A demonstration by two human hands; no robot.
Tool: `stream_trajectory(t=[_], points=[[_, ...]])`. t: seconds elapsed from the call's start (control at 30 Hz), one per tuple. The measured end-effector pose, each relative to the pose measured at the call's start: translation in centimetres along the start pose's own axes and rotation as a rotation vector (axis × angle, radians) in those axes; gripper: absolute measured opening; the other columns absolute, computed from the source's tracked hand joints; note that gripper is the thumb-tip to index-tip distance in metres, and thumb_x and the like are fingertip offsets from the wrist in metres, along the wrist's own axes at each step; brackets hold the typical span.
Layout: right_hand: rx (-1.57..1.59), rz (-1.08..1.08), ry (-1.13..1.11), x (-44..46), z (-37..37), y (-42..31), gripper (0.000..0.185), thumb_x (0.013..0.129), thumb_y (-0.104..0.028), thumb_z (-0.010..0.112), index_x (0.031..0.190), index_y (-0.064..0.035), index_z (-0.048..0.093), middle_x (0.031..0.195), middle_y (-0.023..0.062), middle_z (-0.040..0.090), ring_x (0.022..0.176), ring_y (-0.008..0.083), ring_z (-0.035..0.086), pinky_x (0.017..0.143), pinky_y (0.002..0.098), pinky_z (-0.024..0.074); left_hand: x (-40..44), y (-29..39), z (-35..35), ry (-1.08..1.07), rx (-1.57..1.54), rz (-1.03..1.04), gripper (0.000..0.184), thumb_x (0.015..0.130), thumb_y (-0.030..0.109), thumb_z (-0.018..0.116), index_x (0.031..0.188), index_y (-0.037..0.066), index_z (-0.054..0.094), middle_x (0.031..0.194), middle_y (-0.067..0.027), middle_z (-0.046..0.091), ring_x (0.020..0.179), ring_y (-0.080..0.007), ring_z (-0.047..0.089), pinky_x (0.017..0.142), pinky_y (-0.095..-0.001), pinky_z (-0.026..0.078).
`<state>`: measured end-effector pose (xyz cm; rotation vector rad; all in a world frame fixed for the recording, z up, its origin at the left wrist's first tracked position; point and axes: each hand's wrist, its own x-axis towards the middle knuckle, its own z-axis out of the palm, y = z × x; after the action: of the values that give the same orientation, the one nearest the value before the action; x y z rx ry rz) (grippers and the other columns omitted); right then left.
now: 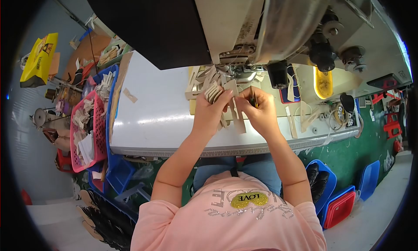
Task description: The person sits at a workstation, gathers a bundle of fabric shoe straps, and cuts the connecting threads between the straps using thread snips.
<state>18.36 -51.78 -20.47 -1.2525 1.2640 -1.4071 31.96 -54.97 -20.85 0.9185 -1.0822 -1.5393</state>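
Observation:
My left hand is closed around a small bundle of beige strips, its thumb on a longer flat beige strip that hangs down toward the table edge. On the other side of that strip, my right hand is closed, with thumb and fingertips at the strip's edge. A small dark pointed tool, apparently thread snips, sticks out from the right fingers. Both hands are just in front of the sewing machine, near its needle area. More beige pieces lie behind my left hand.
A pink basket of beige pieces stands left of the white table. Loose strips and a yellow tray are to the right. Blue bins and a red container sit on the floor at right.

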Motion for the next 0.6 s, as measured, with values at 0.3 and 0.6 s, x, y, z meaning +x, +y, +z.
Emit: stream_trajectory(t=[0.3,0.6], points=[[-0.526,-0.528,0.035,1.3,-1.0,-0.3,0.038,0.068,0.012,0.059,0.103,-0.0027,0.061,0.078,0.009,0.059,0.059,0.0164,0.055,0.048,0.0242,0.0424,1.8,0.9,0.1,0.022,-0.121,-0.08,0.013,0.076,0.013,0.066,0.08,0.007,0.056,0.067,0.0016,0.053,0.054,-0.0071,0.048,0.048,-0.0221,0.039],[-0.587,-0.528,0.051,1.5,-0.9,-0.3,0.045,0.064,0.015,0.052,0.104,-0.0039,0.062,0.083,0.0119,0.062,0.06,0.0178,0.058,0.05,0.025,0.0449,1.8,1.4,0.2,0.006,-0.092,-0.084,0.013,0.078,0.014,0.066,0.084,0.006,0.057,0.068,0.0012,0.055,0.053,-0.0069,0.048,0.047,-0.0219,0.039]])
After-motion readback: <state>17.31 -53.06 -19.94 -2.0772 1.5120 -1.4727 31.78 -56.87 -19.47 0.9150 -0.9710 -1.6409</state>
